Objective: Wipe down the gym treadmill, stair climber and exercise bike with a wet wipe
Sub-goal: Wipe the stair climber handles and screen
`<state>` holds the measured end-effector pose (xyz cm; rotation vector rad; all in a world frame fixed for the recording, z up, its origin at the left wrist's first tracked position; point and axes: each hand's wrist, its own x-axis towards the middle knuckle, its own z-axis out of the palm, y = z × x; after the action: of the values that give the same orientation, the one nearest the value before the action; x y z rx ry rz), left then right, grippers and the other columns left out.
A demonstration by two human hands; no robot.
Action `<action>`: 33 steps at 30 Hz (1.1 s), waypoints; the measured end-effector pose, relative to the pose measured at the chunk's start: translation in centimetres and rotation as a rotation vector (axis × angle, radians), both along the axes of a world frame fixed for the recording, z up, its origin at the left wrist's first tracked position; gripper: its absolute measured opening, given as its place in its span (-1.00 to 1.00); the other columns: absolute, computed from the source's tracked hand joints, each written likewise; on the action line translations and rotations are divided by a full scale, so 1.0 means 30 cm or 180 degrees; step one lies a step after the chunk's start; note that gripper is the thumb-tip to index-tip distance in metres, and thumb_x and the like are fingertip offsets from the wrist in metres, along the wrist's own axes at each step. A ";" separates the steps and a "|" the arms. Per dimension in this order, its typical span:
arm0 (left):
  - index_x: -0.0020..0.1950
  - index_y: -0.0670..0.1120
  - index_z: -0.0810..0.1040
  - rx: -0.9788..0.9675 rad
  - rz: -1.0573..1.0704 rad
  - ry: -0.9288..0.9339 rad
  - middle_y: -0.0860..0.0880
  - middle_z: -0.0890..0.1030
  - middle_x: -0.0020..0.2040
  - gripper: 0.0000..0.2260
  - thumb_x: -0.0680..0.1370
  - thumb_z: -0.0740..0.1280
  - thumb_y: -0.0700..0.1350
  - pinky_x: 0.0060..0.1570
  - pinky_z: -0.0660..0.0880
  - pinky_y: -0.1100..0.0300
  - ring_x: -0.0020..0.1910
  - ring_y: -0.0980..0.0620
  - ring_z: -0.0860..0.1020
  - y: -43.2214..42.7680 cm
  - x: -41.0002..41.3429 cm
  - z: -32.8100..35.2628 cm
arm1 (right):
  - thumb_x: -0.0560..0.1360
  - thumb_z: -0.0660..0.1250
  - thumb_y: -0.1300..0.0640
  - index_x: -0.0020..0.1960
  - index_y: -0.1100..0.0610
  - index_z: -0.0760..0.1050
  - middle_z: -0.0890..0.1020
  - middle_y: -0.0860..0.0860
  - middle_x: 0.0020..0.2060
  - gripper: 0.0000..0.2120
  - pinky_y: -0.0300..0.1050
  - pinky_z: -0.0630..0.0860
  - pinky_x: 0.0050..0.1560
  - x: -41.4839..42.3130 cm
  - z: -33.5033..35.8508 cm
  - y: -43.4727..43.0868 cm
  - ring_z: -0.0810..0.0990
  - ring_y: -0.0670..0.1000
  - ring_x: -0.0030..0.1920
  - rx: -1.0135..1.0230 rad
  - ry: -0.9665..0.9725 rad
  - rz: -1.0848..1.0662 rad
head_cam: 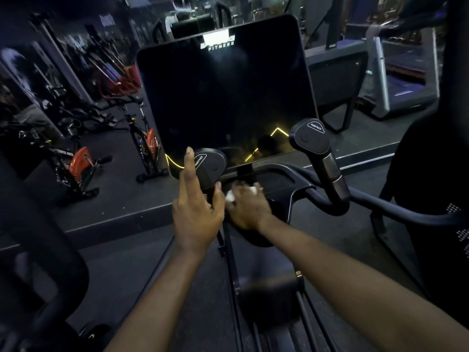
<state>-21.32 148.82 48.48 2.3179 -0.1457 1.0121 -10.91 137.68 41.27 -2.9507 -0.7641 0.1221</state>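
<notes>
Seems mid-task, with work on one machine only. Clamps the wet wipe (230, 195) bunched in the right hand (247, 209), pressed low on the crossbar (284, 174) between the two handles; too blurred to tell how the fingers lie. Wraps the left hand (196, 214) about the stalk of the left handle (209, 168), thumb on one side, forefinger straight up beside the pod. Keeps both hands close together, nearly touching.

Cannot tell by shine or wetness what is already wiped. Probably leaves the right handle (311, 138), the dark screen (223, 97) and more of the frame to do. Then leaves the other machines: exercise bikes (78, 163) well apart on the floor to the left, a treadmill (403, 90) well apart at upper right.

Tight around the wipe: screen's lower edge just above, left handle just beside. Open along the crossbar toward the right handle. Hemmed by dark frame parts (50, 275) low on the left.
</notes>
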 end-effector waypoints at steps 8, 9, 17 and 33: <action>0.66 -0.08 0.04 0.0020 0.0059 -0.0048 0.06 0.24 0.53 -0.27 0.60 0.37 -0.12 -0.48 0.48 0.29 -0.44 0.20 0.40 0.000 -0.002 0.005 | 0.67 -0.20 -0.26 0.65 0.22 -0.01 0.09 0.10 0.64 -0.27 0.11 -0.12 0.62 -0.074 -0.023 -0.066 -0.03 0.05 0.64 0.0495 -0.0059 -0.0710; 0.65 -0.09 0.04 0.0022 0.0068 -0.0062 0.06 0.24 0.53 -0.28 0.60 0.37 -0.12 -0.48 0.48 0.28 -0.44 0.21 0.40 -0.001 -0.002 0.005 | 0.67 -0.19 -0.26 0.65 0.22 -0.04 0.09 0.11 0.64 -0.27 0.10 -0.08 0.61 -0.051 -0.025 -0.094 -0.02 0.06 0.64 0.0557 -0.0017 -0.0951; 0.65 -0.08 0.04 0.0059 0.0117 -0.0120 0.03 0.26 0.50 -0.28 0.59 0.36 -0.11 -0.46 0.55 0.17 -0.39 0.11 0.47 -0.001 0.000 0.008 | 0.67 -0.18 -0.25 0.65 0.22 -0.18 -0.16 0.13 0.64 -0.27 0.16 -0.25 0.59 0.176 0.011 -0.156 -0.23 0.10 0.63 0.0598 0.0375 -0.1556; 0.65 -0.05 0.00 0.0034 0.0043 -0.0126 0.06 0.25 0.51 -0.28 0.60 0.34 -0.10 -0.47 0.55 0.21 -0.39 0.12 0.46 -0.006 -0.005 0.010 | 0.66 -0.10 -0.27 0.61 0.31 -0.29 -0.21 0.20 0.62 -0.17 0.16 -0.24 0.60 0.117 0.002 -0.160 -0.26 0.16 0.63 0.0608 0.0330 -0.1952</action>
<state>-21.46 148.65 48.77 2.3122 -0.1519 1.0666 -7.41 132.87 41.34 -2.8156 0.1501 0.1426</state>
